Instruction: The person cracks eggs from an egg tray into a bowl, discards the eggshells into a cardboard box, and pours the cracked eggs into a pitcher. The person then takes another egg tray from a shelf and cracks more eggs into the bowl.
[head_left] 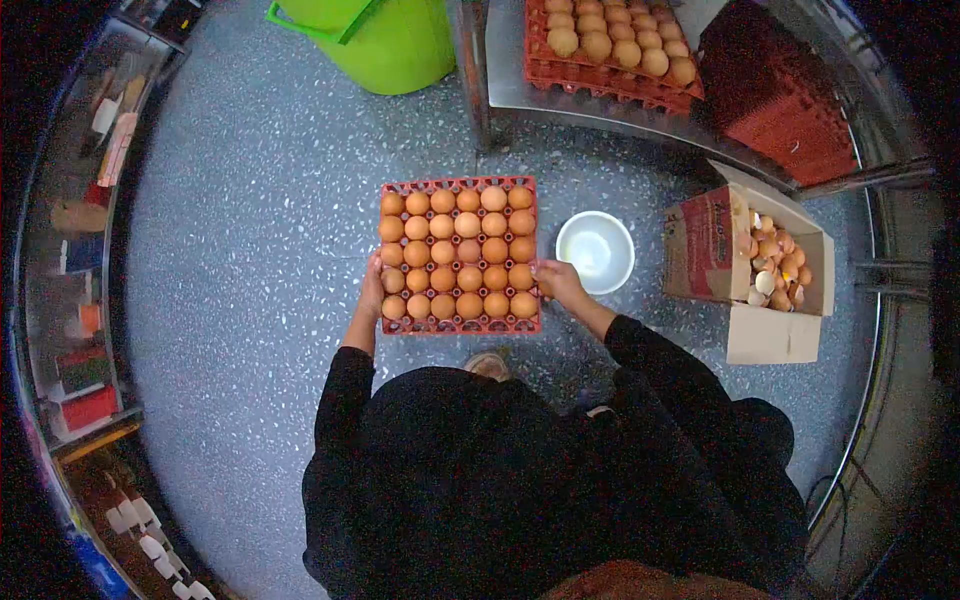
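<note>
Holding tray point(460, 326) edges, open floor point(250, 230) leftward

Eggs point(470, 251) in tray point(460, 326); bowl point(597, 256) right; box point(700, 245) farther right, eggshells point(766, 283) inside.

I'm gripping red tray point(460, 326) of brown eggs point(468, 252), L hand point(371, 286) holding its L edge, R hand point(558, 281) its R edge. White bowl point(597, 252) is sitting nr R hand; carton point(705, 245) w/ cracked shells point(768, 265) is sitting farther R.

Red tray point(460, 327) w/ brn eggs point(469, 251)
</note>
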